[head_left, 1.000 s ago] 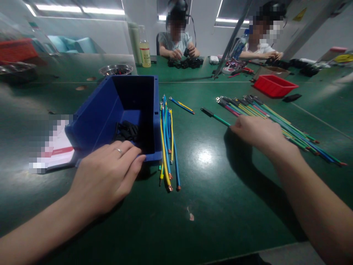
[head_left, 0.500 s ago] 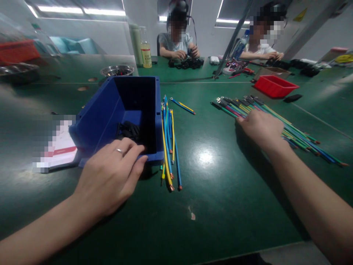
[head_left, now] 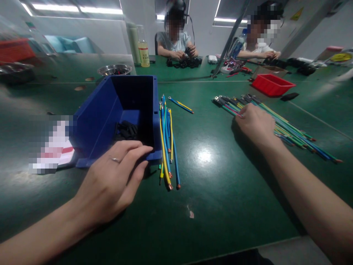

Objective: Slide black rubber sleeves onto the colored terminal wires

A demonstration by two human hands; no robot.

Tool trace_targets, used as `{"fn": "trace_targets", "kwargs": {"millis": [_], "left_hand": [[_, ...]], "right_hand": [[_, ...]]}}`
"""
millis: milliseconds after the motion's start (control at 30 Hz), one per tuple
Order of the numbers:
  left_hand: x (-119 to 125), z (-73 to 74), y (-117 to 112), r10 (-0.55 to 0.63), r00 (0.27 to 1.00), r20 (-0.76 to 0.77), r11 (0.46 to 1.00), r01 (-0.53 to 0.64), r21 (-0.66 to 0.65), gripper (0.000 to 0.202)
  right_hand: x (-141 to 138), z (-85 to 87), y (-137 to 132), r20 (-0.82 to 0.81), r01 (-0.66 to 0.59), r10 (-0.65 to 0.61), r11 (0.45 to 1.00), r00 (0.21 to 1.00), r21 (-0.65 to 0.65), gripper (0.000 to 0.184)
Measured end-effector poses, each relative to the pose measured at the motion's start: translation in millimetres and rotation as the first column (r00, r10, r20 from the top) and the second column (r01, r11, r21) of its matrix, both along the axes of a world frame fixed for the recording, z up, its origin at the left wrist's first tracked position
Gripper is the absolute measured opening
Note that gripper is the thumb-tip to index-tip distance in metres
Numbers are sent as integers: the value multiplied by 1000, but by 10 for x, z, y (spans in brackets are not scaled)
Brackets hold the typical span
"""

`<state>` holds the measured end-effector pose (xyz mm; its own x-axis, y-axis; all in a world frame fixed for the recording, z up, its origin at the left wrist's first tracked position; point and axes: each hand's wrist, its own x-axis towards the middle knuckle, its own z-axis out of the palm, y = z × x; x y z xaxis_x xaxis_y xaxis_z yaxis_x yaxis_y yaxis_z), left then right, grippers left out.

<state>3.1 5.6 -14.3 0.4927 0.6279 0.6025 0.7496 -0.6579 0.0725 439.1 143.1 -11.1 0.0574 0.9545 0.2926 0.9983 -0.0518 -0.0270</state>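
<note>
My left hand [head_left: 110, 180] grips the front lip of a blue bin [head_left: 96, 117], fingers over the rim and thumb below it. Small black parts [head_left: 127, 129] lie inside the bin. A bundle of blue and yellow wires with copper lugs [head_left: 167, 140] lies just right of the bin. My right hand [head_left: 255, 123] rests curled on a long spread of coloured wires with black sleeved ends [head_left: 289, 130]. Its fingertips are closed at a wire near the sleeved ends.
One loose blue and yellow wire [head_left: 180, 105] lies behind the bundle. A red tray [head_left: 271, 84], a steel bowl [head_left: 115, 69] and a bottle [head_left: 143, 49] stand further back. A paper [head_left: 55, 147] lies left of the bin. Two people work across the green table [head_left: 215, 191].
My right hand carried a green wire with a black end back to the right-hand spread and now rests on it. My left hand stayed on the bin's rim.
</note>
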Motion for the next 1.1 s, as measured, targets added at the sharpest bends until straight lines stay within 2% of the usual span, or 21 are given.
{"fn": "trace_targets", "kwargs": {"millis": [133, 267, 467, 667, 800, 933, 1100], "left_hand": [[20, -22, -7, -56, 997, 48, 998, 56, 1, 29], [31, 3, -5, -91, 991, 96, 995, 87, 45, 25], [-3, 36, -48, -162, 985, 53, 986, 159, 50, 25], [32, 77, -53, -177, 978, 111, 983, 169, 75, 22], [40, 115, -41, -187, 974, 125, 981, 178, 79, 21], [25, 147, -38, -183, 974, 130, 982, 177, 61, 20], [16, 134, -47, -175, 971, 163, 984, 168, 57, 20]], "right_hand": [[-165, -164, 155, -109, -146, 155, 985, 982, 89, 27], [-408, -344, 290, -131, -363, 381, 921, 915, 142, 24], [-635, -381, 335, -125, -557, 574, 817, 809, 147, 27], [-916, -401, 562, -168, -668, 673, 738, 720, 96, 45], [-1165, -426, 855, -225, -687, 682, 724, 696, 70, 57], [-1318, -436, 1039, -262, -683, 672, 728, 693, 61, 50], [-1369, -426, 925, -263, -683, 682, 723, 682, 105, 43]]}}
